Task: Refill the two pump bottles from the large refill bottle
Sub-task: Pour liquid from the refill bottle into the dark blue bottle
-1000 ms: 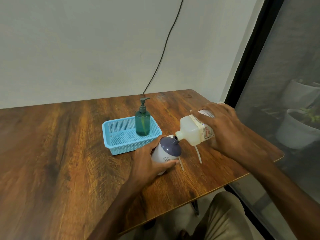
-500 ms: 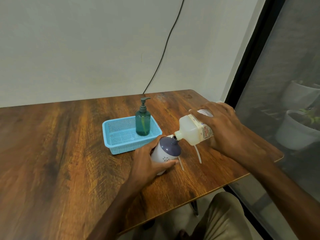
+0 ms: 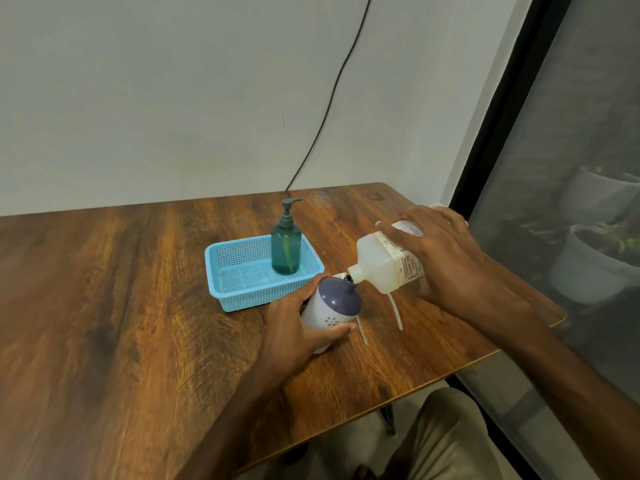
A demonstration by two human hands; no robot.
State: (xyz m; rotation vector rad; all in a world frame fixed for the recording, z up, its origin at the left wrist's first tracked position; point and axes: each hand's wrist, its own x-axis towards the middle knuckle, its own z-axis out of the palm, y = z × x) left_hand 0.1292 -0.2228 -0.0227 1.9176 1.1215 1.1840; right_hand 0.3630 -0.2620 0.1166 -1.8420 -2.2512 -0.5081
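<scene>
1. Here the left hand [image 3: 294, 336] wraps around a short white pump bottle [image 3: 330, 311] with a purple-grey domed top and a small flower pattern on its side; the fingers are curled shut on its body, the thumb along the near side, and the bottle leans toward the right hand.
2. The right hand [image 3: 446, 258] clasps the large refill bottle [image 3: 384, 268], a translucent, pale-cream bottle with a printed label, tipped well over so its neck points down and left.
3. The refill bottle's mouth sits right at the open neck of the white bottle, between the two hands; whether liquid is running cannot be made out.
4. Beyond the left hand, a light-blue mesh basket [image 3: 242, 289] rests on the wooden counter [image 3: 104, 306], and the green pump bottle [image 3: 285, 249] stands upright in its right end, pump head on.
5. Two thin white tubes [image 3: 396, 311] lie on the counter below the refill bottle, just beside the left hand's fingertips; their upper ends are hidden behind the bottles.
6. The right hand covers most of the refill bottle's label and rear, so its text is only partly legible.
7. A small white piece behind the white bottle's neck is mostly hidden.
8. A black cable [image 3: 332, 95] runs down the wall beyond the basket.
</scene>
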